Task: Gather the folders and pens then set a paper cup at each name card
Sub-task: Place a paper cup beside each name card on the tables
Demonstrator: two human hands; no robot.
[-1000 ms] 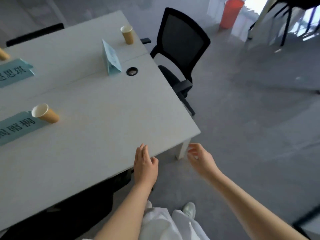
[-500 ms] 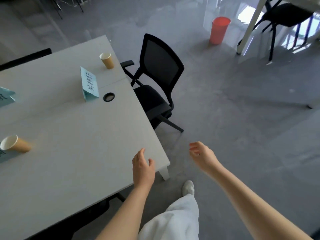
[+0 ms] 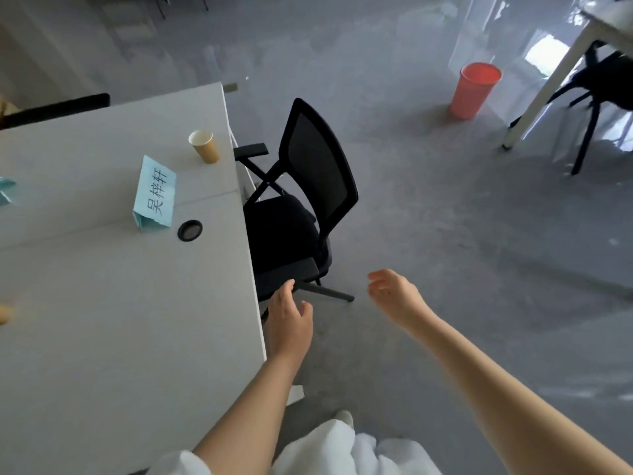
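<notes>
A brown paper cup [image 3: 204, 146] stands upright near the far right edge of the white table [image 3: 102, 303]. Just in front of it sits a light blue folded name card [image 3: 154, 196] with black characters. Another cup [image 3: 4, 313] is cut off at the left edge of the frame, and part of another blue card [image 3: 6, 190] shows further back. My left hand [image 3: 289, 318] hangs just past the table's right edge, fingers relaxed and holding nothing. My right hand [image 3: 394, 294] floats over the floor, loosely curled and empty. No folders or pens are in view.
A black mesh office chair [image 3: 308, 200] stands against the table's right side, just beyond my left hand. A black cable grommet [image 3: 189, 230] sits in the tabletop. An orange bin [image 3: 474, 90] and another table with a chair [image 3: 596, 87] stand at the far right on grey floor.
The view has swung right along the table. My left hand has slid off the table corner to its right side. The near cup has almost left the frame at the left.
</notes>
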